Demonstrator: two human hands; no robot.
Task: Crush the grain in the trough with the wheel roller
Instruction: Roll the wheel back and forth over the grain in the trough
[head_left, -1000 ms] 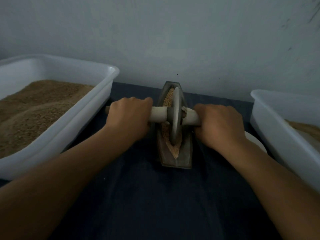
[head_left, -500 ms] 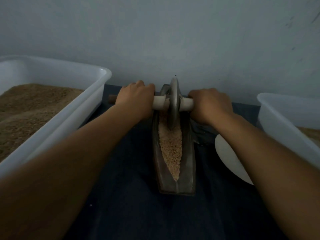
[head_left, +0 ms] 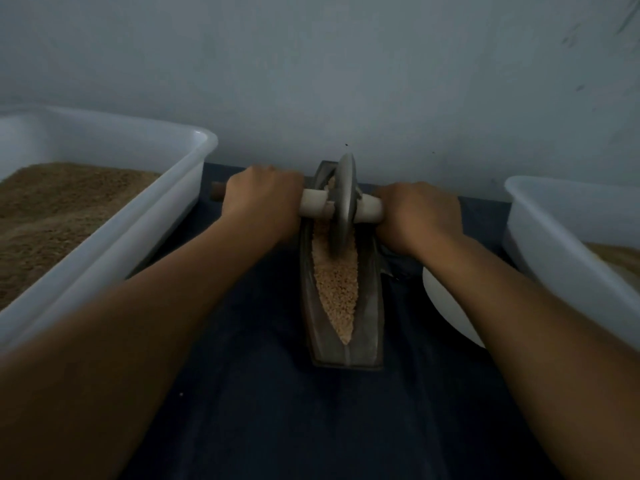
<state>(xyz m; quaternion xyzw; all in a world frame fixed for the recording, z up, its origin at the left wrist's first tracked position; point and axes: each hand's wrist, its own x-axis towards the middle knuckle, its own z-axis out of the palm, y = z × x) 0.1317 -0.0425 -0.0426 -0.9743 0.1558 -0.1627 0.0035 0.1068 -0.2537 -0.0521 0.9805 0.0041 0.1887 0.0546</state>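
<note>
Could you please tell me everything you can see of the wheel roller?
The wheel roller is a thin grey, metal-looking disc standing upright on edge on a pale crosswise handle. It sits toward the far end of the trough, its lower edge in the grain. The left hand and right hand grip the handle on either side.

We are finding no readable text, label, brand, number or sign anywhere in this view.
</note>
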